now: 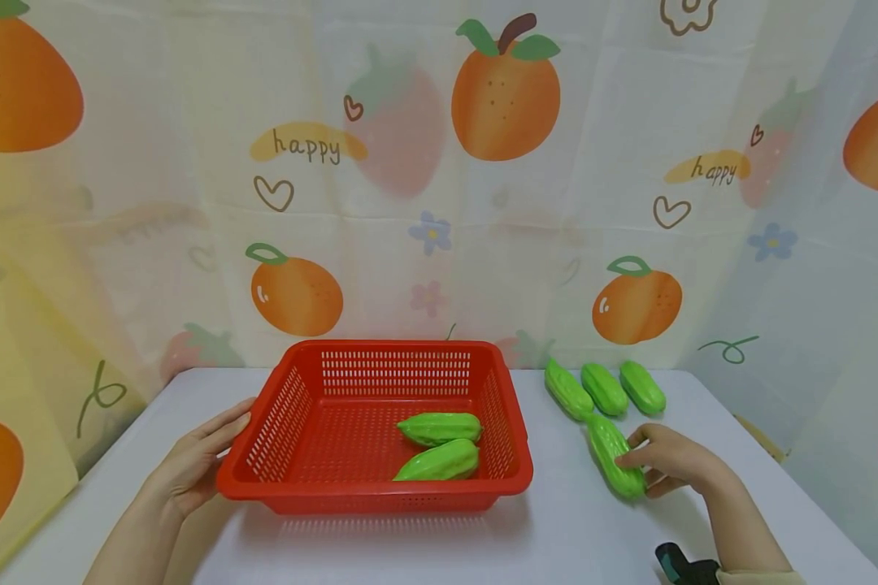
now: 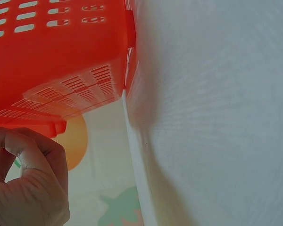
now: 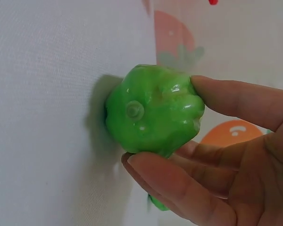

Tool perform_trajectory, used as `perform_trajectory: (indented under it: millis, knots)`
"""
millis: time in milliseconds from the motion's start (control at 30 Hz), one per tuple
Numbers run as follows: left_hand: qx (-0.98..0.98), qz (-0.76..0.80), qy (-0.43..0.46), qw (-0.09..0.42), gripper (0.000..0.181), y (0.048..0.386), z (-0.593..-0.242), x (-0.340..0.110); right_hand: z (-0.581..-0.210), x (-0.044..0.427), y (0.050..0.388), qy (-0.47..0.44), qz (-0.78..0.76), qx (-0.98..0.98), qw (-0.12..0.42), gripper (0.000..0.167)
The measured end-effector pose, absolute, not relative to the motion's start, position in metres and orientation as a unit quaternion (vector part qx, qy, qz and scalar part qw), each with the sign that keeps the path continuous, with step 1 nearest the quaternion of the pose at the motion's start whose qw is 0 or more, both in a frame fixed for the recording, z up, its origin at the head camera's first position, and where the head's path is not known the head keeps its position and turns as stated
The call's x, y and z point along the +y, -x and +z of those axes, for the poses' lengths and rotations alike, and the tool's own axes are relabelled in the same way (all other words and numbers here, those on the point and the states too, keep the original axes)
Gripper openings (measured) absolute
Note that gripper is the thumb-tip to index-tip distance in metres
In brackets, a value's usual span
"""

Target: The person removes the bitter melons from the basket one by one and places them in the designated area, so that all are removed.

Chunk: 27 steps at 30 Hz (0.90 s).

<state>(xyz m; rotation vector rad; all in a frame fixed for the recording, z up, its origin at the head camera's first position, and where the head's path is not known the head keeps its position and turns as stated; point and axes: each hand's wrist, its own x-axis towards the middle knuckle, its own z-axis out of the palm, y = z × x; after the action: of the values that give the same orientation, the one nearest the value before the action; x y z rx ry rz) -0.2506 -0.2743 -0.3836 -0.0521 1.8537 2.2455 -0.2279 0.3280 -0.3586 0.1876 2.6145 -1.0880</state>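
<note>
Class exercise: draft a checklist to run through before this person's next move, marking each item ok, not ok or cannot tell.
1. Left hand at the red basket: ok, it holds the left rim.
2. Right hand gripping the nearest green vegetable: ok, thumb and fingers are on it.
3. That vegetable lifted off the table: cannot tell.
4. Its far end free of the vegetable behind: cannot tell, their ends meet in the head view.
5. Room in the basket: ok, the two vegetables inside leave its left side bare.
</note>
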Motion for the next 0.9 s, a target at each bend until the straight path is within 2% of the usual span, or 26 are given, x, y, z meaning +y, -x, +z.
perform_trajectory:
  millis: [667,900]
  knots:
    - [0.633,0.766,0.015,0.113,0.029,0.2512,-0.3842,-0.2749,-0.3585,0.3245,0.2261,-0.067,-0.371,0.913,0.155,0.044]
    - [0.636,0.763,0.018,0.114,0.029,0.2514,-0.3838,-0.2748,-0.3585,0.3248,0.2267,-0.064,-0.370,0.914,0.156,0.049]
